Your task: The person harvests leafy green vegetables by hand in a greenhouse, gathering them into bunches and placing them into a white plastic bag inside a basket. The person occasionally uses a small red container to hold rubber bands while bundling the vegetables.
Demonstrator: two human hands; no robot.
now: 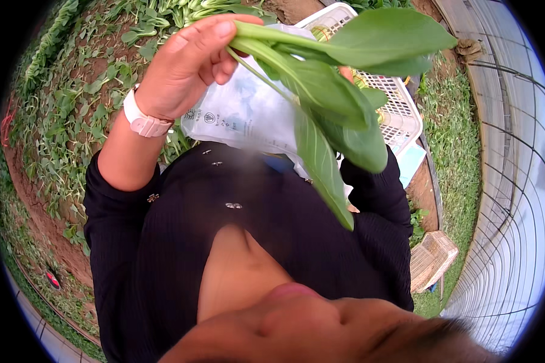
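Note:
My left hand (195, 63), with a white watch on its wrist, holds a leafy green plant (318, 77) by its pale stems, and its broad leaves spread to the right. Behind the leaves, only a bit of skin of my right hand (346, 72) shows; its fingers and what it holds are hidden. Below the plant, a whitish plastic bag (250, 113) with print on it lies over my lap.
A white plastic crate (408, 106) with bundled greens stands beyond the leaves. Another basket (433, 261) is at the lower right. Cut greens (181, 13) lie at the top, and leafy plants (72, 109) cover the soil at left. Greenhouse sheeting (517, 136) curves along the right.

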